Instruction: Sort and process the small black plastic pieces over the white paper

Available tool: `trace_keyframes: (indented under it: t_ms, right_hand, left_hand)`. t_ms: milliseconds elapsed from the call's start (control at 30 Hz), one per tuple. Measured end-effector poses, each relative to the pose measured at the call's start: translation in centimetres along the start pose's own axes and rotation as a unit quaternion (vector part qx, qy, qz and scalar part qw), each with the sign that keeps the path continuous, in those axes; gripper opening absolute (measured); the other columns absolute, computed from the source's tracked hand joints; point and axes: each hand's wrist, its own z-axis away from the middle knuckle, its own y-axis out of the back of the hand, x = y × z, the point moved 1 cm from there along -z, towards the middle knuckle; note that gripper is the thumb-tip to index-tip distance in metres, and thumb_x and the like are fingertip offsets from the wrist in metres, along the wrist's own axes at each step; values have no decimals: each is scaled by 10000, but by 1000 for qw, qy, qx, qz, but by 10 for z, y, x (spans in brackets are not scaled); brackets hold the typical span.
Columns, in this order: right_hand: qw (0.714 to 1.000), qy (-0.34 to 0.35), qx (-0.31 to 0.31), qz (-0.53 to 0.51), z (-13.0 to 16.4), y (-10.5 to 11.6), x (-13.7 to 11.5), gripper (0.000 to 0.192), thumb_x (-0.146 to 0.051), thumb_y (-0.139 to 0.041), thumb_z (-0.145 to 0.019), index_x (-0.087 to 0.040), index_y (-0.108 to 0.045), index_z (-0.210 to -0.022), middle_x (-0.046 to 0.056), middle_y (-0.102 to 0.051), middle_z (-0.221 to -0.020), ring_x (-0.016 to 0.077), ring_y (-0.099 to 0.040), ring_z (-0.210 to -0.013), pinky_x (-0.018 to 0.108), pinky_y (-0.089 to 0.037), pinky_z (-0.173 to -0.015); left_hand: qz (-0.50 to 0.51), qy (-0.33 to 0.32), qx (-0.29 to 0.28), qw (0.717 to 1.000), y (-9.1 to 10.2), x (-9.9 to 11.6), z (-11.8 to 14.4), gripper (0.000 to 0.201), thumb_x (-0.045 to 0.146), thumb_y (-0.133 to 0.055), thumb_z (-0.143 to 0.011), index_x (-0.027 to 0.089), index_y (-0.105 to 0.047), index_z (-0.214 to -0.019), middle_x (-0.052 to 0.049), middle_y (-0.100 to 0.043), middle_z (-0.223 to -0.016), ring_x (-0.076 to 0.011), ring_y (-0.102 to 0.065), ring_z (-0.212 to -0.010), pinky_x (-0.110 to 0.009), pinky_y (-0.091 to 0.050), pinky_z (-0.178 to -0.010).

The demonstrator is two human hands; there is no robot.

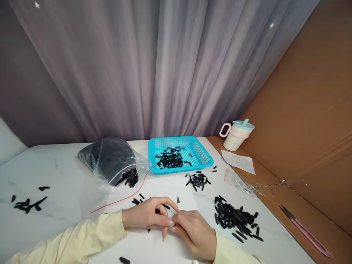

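Observation:
My left hand (pixel 154 214) is over the white paper (pixel 161 185), thumb and fingers drawn together against my right hand. What its fingertips pinch is too small to make out; a black sliver (pixel 157 211) shows beneath its palm. My right hand (pixel 194 233) is closed around what appears to be a craft knife, its small grey pointed blade (pixel 178 200) sticking up past the fingers. Most of its handle is hidden by that hand. Slender black pieces (pixel 136 201) lie just behind my left hand, and a single black piece (pixel 124 260) is at the front edge.
A blue basket (pixel 209 161) with black pieces stands behind. Left of it slumps a clear zip bag (pixel 110 161) full of them. More heaps (pixel 236 218) lie right, (pixel 198 179) centre and far left. At the right are a lidded cup (pixel 237 136) and pink-handled tweezers (pixel 308 233).

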Motion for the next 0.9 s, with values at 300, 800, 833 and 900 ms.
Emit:
trace_keyframes:
  t_ms: [300,800,833,900]
  right_hand:
    - [995,-14,96,-13,2,1,1,175,-238,-312,-962,-191,-461,-883,-23,-553,-579,113,-491,-458,230,-343,-461]
    - [996,-44,64,-40,2,-1,5,168,-246,-333,-967,-193,-470,-885,-18,-563,-602,109,-498,-481,223,-353,-476]
    - [996,-43,62,-41,2,-1,6,166,-245,-335,-967,-193,-471,-887,-18,-563,-601,110,-498,-483,224,-352,-475]
    - [996,-45,59,-43,2,-1,6,172,-250,-333,-968,-191,-474,-889,-17,-566,-601,110,-501,-485,223,-357,-478]
  left_hand:
    - [62,5,5,998,1,-1,-2,318,443,-537,-831,138,-481,-900,37,-603,-527,-3,-177,-278,-156,-108,-281]
    - [21,19,-18,999,3,1,1,337,427,-475,-874,116,-534,-759,55,-512,-471,-14,-237,-330,-175,-178,-343]
    - [23,21,-17,999,3,1,2,340,431,-472,-874,118,-533,-757,56,-509,-469,-15,-236,-332,-176,-180,-346]
    - [30,24,-18,999,3,1,2,348,442,-467,-873,121,-530,-754,59,-501,-465,-17,-232,-336,-177,-178,-349]
